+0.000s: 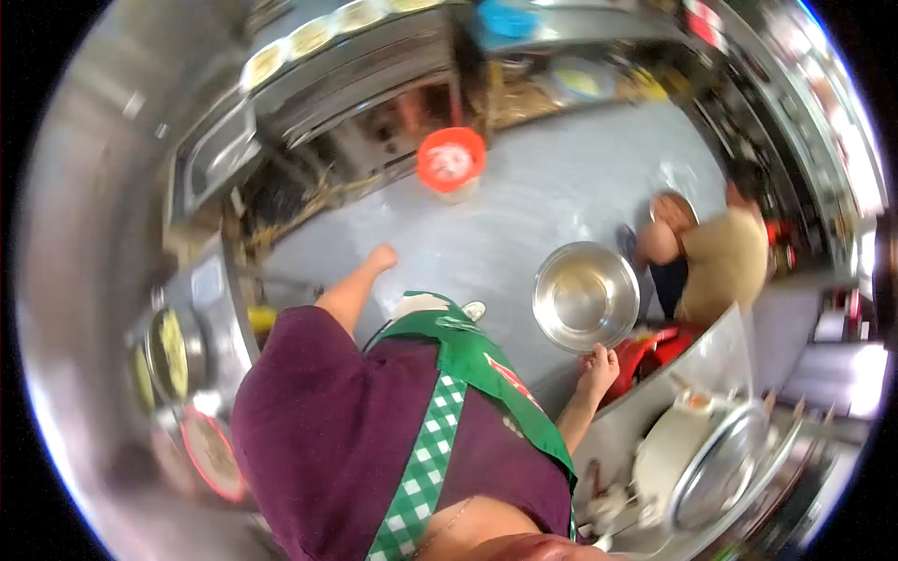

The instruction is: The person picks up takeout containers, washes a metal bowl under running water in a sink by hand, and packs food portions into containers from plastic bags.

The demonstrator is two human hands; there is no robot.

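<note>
While the view looks steeply down over a purple shirt and a green checked apron [440,411], the steel bowl [586,295] serves best as the landmark. Far to the left of the bowl, a steel counter [210,309] carries a round pan [173,353] with something yellowish in it and, nearer the camera, a red-rimmed plate [210,455]. Left of the bowl and a little higher, the left hand [380,256] reaches out over the grey floor [543,196]; it holds nothing, and its fingers look loosely curled, though blur hides how far. Above the bowl and to its left, a red bucket [451,161] stands on the floor. The bowl itself is tilted so that its hollow faces the camera. The right hand [599,366] is just below the bowl, fingers closed on its lower rim. Right of the bowl, another person in a tan shirt [725,266] crouches on the floor. Below and right of the bowl, a second counter [636,421] holds a white pot [669,449] and a round steel lid [720,472].
</note>
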